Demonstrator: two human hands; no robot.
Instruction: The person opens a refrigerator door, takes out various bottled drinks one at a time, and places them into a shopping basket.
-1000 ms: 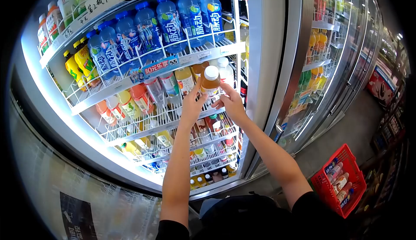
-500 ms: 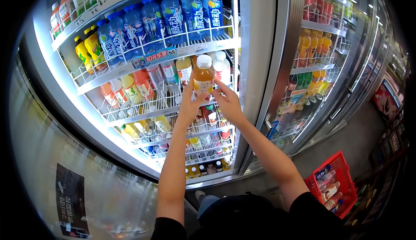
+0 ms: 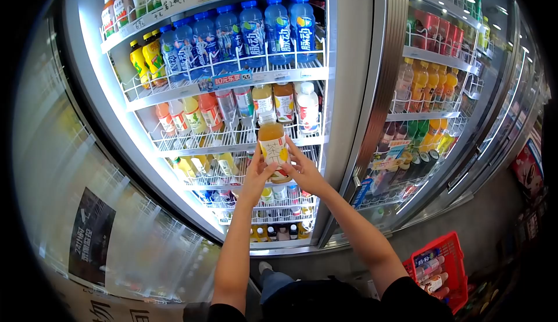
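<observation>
An amber tea bottle with a pale label and a whitish cap is held upright between both hands, in front of the open cooler. My left hand has its fingers around the bottle's left side. My right hand grips its right side, and the two thumbs press on the label's lower part. Just behind stand a similar tea bottle, another tea bottle and a white-capped bottle on a wire shelf. The back of the held bottle is hidden.
Blue bottles fill the shelf above. At right is a closed glass door with drinks behind it. A red basket holding several bottles sits on the floor at lower right. The open cooler door spans the lower left.
The bottle in my hands has come down and away from the shelf, and its label now faces me. The view has shifted, so the shelves and basket appear elsewhere in it.
</observation>
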